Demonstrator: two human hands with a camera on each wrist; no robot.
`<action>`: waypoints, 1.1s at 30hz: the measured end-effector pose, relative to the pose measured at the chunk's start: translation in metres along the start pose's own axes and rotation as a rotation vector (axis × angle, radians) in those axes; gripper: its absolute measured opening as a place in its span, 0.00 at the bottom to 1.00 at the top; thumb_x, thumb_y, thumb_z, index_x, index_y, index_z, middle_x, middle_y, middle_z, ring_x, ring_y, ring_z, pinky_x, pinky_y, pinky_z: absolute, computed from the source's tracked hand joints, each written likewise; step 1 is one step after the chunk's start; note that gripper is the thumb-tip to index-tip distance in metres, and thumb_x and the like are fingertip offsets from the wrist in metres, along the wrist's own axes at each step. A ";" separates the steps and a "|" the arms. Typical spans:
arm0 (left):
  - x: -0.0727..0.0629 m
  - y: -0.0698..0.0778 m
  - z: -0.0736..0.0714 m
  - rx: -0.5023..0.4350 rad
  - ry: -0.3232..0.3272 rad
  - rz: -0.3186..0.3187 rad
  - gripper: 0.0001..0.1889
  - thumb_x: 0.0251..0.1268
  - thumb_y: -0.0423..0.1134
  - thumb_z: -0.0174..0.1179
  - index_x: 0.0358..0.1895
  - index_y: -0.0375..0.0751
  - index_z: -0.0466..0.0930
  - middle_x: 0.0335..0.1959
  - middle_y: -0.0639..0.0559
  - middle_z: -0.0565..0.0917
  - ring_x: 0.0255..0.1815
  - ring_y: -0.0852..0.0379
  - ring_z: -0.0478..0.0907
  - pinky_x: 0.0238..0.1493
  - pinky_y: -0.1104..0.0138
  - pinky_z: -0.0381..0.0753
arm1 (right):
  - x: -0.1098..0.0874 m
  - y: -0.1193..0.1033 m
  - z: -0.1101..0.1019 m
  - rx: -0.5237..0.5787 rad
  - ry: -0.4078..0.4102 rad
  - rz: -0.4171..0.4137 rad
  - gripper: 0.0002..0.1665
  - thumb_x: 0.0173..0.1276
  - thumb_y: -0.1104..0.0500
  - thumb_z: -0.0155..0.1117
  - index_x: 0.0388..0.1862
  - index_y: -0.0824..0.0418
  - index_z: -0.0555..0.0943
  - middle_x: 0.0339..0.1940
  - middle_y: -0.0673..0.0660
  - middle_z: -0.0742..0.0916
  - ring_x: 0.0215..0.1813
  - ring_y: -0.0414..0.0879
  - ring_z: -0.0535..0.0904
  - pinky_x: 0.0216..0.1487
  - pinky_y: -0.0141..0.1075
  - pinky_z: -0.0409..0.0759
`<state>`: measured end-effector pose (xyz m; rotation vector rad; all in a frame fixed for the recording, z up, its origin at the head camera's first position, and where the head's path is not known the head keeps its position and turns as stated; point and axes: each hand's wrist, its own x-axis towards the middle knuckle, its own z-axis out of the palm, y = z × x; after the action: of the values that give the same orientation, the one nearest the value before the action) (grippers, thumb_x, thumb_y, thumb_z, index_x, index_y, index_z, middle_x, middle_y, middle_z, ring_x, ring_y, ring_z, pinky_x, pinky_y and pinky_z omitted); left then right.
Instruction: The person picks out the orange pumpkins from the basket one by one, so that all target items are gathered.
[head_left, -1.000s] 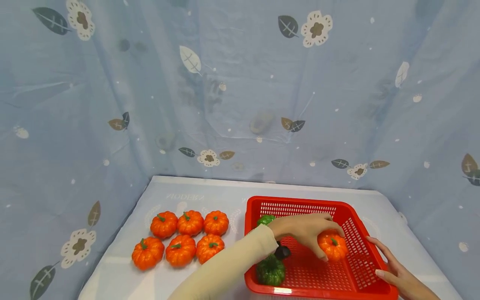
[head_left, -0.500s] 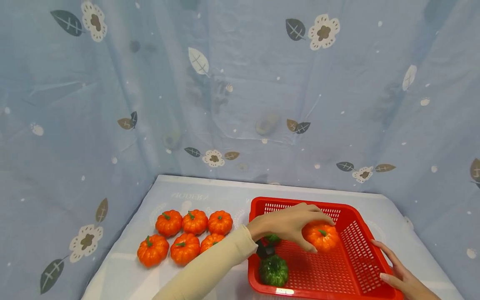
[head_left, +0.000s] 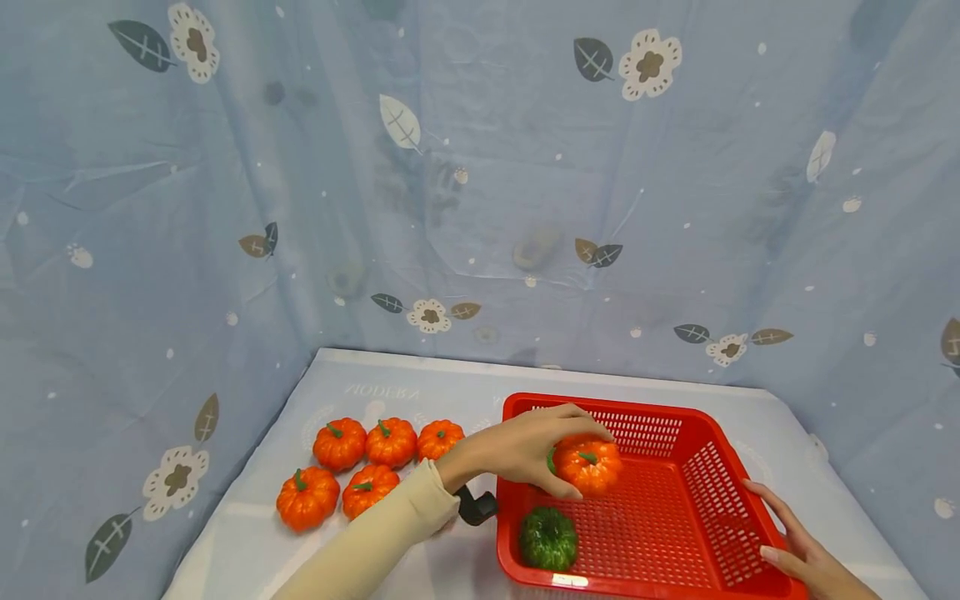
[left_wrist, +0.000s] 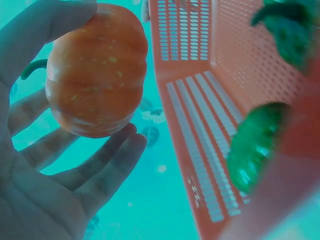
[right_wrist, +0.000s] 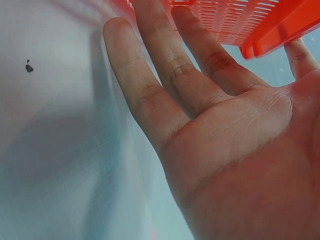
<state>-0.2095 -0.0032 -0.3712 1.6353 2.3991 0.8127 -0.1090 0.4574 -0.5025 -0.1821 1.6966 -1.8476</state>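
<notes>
My left hand (head_left: 532, 450) grips a small orange pumpkin (head_left: 592, 468) with a green stem, over the left part of the red basket (head_left: 652, 575). In the left wrist view, thumb and fingers surround this pumpkin (left_wrist: 97, 75), and the basket's slotted wall (left_wrist: 200, 150) stands beside it. A green pumpkin (head_left: 548, 538) sits in the basket's front left corner. Another green one is mostly hidden behind my left hand. My right hand (head_left: 806, 550) rests at the basket's right rim; the right wrist view shows its fingers (right_wrist: 175, 75) nearly straight against the basket (right_wrist: 280, 40).
Several orange pumpkins (head_left: 392, 442) stand in two rows on the white-covered table (head_left: 420, 379), left of the basket. My left forearm (head_left: 375, 533) crosses in front of them and hides part of the group. A patterned blue cloth (head_left: 480, 183) hangs behind the table.
My left hand has moved left across the basket with the orange pumpkin, from the right half to the left half. The front green pumpkin shows more fully. The right hand stays at the rim.
</notes>
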 end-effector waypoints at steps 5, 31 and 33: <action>-0.023 -0.008 -0.004 -0.046 0.047 0.000 0.38 0.57 0.52 0.78 0.71 0.56 0.73 0.68 0.60 0.72 0.66 0.66 0.69 0.64 0.68 0.73 | -0.001 0.000 0.001 0.019 0.026 0.024 0.39 0.87 0.57 0.36 0.70 0.08 0.42 0.62 0.42 0.73 0.61 0.59 0.79 0.61 0.67 0.73; -0.157 -0.024 -0.017 -0.185 0.270 -0.350 0.37 0.51 0.54 0.81 0.67 0.71 0.75 0.64 0.71 0.72 0.59 0.61 0.75 0.54 0.60 0.82 | 0.001 0.003 0.000 -0.001 0.032 0.022 0.41 0.86 0.58 0.36 0.69 0.06 0.41 0.61 0.40 0.73 0.61 0.59 0.80 0.59 0.68 0.73; -0.167 -0.024 -0.017 -0.181 0.288 -0.373 0.38 0.51 0.54 0.81 0.68 0.70 0.75 0.65 0.71 0.72 0.59 0.61 0.75 0.53 0.60 0.82 | 0.001 0.004 0.000 0.004 0.027 0.016 0.42 0.86 0.58 0.36 0.70 0.06 0.42 0.61 0.40 0.73 0.61 0.59 0.80 0.59 0.68 0.72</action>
<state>-0.1682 -0.1650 -0.4005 1.0184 2.6064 1.2114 -0.1081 0.4570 -0.5064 -0.1428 1.7074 -1.8497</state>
